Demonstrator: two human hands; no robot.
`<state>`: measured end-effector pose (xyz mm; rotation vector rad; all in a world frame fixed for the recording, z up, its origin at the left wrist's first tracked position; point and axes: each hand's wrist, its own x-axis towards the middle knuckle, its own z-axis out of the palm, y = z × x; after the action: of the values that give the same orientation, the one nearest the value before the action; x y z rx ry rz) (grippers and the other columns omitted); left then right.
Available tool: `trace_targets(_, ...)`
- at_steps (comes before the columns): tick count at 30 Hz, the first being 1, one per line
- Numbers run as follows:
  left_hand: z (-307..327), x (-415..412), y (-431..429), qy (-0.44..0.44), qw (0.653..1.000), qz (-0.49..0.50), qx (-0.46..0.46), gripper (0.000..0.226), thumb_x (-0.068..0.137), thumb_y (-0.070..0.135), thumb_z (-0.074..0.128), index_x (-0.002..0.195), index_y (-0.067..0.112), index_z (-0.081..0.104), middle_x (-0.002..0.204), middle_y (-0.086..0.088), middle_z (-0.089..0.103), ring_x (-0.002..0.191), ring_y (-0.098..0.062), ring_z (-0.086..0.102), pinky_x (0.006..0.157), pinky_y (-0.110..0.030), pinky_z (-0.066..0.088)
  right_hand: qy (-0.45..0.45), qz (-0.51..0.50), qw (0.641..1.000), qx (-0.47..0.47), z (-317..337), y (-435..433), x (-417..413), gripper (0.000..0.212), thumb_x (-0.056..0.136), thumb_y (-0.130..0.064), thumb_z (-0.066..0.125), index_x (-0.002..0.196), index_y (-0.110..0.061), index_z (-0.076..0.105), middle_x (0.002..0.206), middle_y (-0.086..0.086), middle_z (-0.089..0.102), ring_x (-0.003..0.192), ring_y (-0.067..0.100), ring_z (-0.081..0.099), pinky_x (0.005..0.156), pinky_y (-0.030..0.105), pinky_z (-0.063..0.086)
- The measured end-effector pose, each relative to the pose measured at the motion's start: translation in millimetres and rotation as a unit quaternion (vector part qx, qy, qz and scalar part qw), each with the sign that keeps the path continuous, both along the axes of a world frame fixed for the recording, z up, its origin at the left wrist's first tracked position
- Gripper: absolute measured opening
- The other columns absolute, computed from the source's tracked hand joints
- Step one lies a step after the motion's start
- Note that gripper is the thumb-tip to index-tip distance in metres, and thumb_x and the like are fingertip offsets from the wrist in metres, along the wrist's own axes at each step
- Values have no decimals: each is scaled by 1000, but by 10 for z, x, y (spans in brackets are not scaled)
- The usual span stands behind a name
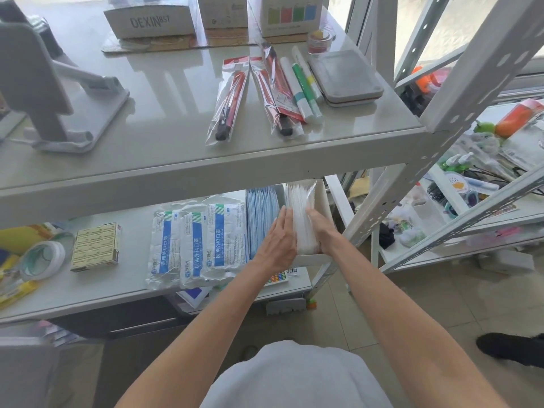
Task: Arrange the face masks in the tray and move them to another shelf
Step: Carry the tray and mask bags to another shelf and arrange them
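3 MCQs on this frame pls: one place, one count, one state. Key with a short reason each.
1. Where is the tray?
A. top shelf
B. lower shelf, right end
C. floor

2. How many blue-striped mask packs lie left of the tray?
A. one
B. three
C. five

3. What are the hands doing?
A. both hang free
B. one lifts a marker
C. both press the white masks from either side

Key:
1 B, it sits under the top shelf by the right post.
2 B, three lie side by side.
3 C, left hand and right hand flank the stack.
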<state>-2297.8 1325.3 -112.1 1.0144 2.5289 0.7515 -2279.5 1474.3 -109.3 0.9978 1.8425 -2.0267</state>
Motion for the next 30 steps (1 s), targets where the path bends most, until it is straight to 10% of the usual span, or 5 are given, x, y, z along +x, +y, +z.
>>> trace_targets(6, 17, 9, 76, 154, 986, -27, -58, 64, 105, 37, 13, 159, 10, -6, 167, -4, -17, 153, -17, -18, 125, -41, -9, 17, -8, 1000, 16, 166, -29, -24, 82, 93, -76, 26, 158, -27, 30, 164, -5, 25, 151, 13, 22, 126, 43, 14)
trace_targets(12, -2, 54, 239, 130, 981, -40, -135, 65, 105, 44, 4, 157, 11, -16, 164, -4, -27, 149, -17, -29, 124, -43, -12, -4, -37, 994, -100, -575, 320, -160, 101, 68, -98, 37, 139, -30, 58, 152, 2, 50, 140, 21, 45, 121, 49, 29)
trace_targets(15, 23, 89, 297, 131, 978, -53, -151, 64, 105, 42, 4, 156, 11, -17, 165, -6, -24, 149, -18, -29, 123, -41, -15, -58, -62, 993, -82, 37, 32, -18, 68, 101, -64, 27, 130, -15, 64, 128, 7, 66, 123, 25, 60, 111, 44, 44)
trace_targets(21, 91, 47, 371, 136, 979, -30, -151, 61, 106, 35, 3, 156, 7, -17, 161, -5, -29, 149, -19, -28, 124, -40, -14, -54, -31, 995, -83, 137, 104, -108, 49, 106, -33, 33, 101, -4, 72, 98, 11, 77, 90, 20, 73, 84, 31, 57)
trace_targets(30, 64, -170, 414, 111, 980, -49, -160, 65, 105, 42, 6, 157, 10, -15, 166, -5, -22, 150, -18, -27, 124, -42, -13, -7, -67, 998, -19, 29, 83, -58, 67, 101, -57, 21, 146, -17, 50, 146, 0, 51, 136, 19, 48, 119, 42, 35)
